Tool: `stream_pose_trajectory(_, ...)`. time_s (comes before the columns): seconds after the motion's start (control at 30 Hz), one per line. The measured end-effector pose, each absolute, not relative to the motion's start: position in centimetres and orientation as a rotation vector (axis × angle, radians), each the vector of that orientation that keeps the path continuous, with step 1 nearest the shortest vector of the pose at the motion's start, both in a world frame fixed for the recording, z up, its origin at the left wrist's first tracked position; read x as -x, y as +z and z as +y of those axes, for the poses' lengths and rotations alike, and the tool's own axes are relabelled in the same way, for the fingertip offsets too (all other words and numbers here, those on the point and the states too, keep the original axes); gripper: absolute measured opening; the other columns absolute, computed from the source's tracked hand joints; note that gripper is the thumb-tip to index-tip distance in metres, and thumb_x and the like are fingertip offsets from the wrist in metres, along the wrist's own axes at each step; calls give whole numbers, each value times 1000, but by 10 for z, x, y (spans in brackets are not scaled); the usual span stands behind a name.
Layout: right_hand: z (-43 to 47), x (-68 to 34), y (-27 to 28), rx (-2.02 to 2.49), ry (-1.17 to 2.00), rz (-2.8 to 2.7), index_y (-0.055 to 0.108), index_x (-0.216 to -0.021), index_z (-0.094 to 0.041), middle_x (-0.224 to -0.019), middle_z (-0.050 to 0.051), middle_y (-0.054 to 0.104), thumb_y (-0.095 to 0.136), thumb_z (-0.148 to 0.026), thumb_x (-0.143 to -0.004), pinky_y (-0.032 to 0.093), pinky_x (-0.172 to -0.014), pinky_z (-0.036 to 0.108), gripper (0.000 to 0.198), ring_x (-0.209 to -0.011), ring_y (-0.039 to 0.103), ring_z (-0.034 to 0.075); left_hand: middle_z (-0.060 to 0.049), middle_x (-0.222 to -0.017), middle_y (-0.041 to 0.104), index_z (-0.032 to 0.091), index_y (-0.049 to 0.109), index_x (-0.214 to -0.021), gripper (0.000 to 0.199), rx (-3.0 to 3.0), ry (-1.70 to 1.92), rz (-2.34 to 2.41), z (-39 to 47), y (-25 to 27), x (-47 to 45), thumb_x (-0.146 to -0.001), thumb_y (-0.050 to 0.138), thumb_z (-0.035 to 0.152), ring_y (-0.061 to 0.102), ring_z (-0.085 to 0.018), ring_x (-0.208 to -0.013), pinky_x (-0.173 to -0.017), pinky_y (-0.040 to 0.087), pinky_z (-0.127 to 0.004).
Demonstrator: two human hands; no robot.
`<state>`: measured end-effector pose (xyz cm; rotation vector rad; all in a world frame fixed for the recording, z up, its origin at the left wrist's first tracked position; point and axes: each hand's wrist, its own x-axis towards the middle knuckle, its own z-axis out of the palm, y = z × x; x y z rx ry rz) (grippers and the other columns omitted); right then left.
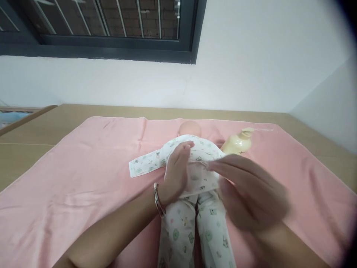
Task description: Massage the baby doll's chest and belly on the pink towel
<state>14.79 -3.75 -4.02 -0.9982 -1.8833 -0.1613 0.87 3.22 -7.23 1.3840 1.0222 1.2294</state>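
A baby doll (213, 227) lies on its back in a white top and trousers printed with small green figures. Its bald head (190, 128) points to the far side, and one sleeve (145, 163) stretches out to the left. Above the doll's chest, my left hand (177, 173) is held on edge, fingers straight and holding nothing; a silver bangle circles the wrist. My right hand (251, 190), blurred by motion, hovers over the doll's right-hand side with its fingers stretched out and nothing visible in them. The two palms face each other, apart.
A pale yellow pump bottle (237, 143) lies tilted beyond my right hand. The pink cloth (83, 186) under the doll covers much of a wooden table (28, 160). Behind are a white wall (251, 56) and a dark-framed barred window (111, 48).
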Motion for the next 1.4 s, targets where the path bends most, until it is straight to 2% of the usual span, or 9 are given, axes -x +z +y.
stream_pose_trajectory(0.17, 29, -132, -90, 1258, 4, -1999, 71, -104, -19, -110, 7, 71, 49, -12, -82, 55, -91, 42, 32, -106, 64, 25, -6, -118, 65, 21, 63, -107, 30, -1457, 1370, 1182, 67, -101, -9, -96, 39, 33, 56, -22, -116, -104, 41, -38)
stream_pose_trajectory(0.33, 55, -147, -118, 1298, 110, -2248, 54, -135, -20, -145, 5, 51, 48, -19, -87, 23, -119, 54, 48, -141, 35, 26, -7, -120, 65, 20, 63, -111, 29, -1617, 1416, 1152, 77, -125, -9, -95, 41, 30, 57, -21, -116, -106, 40, -38)
stream_pose_trajectory(0.43, 58, -152, -116, 1556, 144, -2166, 41, -146, -15, -155, 10, 35, 41, -38, -97, 20, -120, 53, 55, -147, 24, 27, -8, -124, 64, 20, 61, -116, 31, -1732, 1423, 1182, 79, -134, -9, -95, 40, 30, 55, -22, -118, -108, 39, -41)
stream_pose_trajectory(0.63, 31, -116, -121, 2039, -95, -1928, 30, -146, 9, -152, 30, 29, 39, -39, -97, 22, -118, 52, 69, -144, 25, 38, -8, -125, 63, 20, 59, -120, 33, -1774, 1465, 1283, 85, -146, -8, -96, 38, 29, 56, -23, -119, -107, 41, -43)
stream_pose_trajectory(0.73, 23, -106, -123, 1941, -169, -2022, 33, -146, 4, -154, 27, 28, 41, -30, -95, 20, -118, 53, 62, -146, 21, 38, -7, -122, 65, 20, 60, -117, 32, -1792, 1469, 1275, 86, -149, -7, -97, 37, 31, 58, -22, -116, -105, 44, -42)
stream_pose_trajectory(0.83, 33, -119, -120, 1670, -98, -2213, 42, -146, -14, -158, 14, 28, 42, -25, -94, 17, -119, 54, 53, -148, 15, 34, -7, -119, 66, 20, 61, -115, 32, -1804, 1483, 1263, 87, -151, -7, -97, 37, 31, 59, -22, -112, -103, 45, -42)
stream_pose_trajectory(0.97, 61, -152, -118, 1401, 104, -2337, 47, -143, -27, -156, 1, 33, 41, -34, -98, 14, -121, 51, 45, -148, 19, 24, -7, -117, 66, 20, 61, -115, 32, -1827, 1492, 1235, 88, -150, -7, -97, 37, 32, 59, -22, -112, -102, 45, -42)
stream_pose_trajectory(1.23, 45, -129, -122, 1981, -104, -1953, 40, -143, 5, -146, 27, 42, 34, -41, -100, 28, -116, 47, 63, -141, 35, 34, -10, -125, 63, 18, 58, -118, 34, -1849, 1515, 1246, 90, -154, -6, -97, 37, 33, 56, -24, -120, -108, 42, -47)
stream_pose_trajectory(1.4, 32, -115, -123, 1751, -222, -2129, 47, -140, 1, -146, 24, 44, 35, -26, -98, 25, -118, 46, 52, -143, 32, 33, -13, -138, 54, 17, 57, -120, 35, -1916, 1559, 1287, 94, -161, -6, -97, 35, 33, 46, -26, -131, -114, 35, -52)
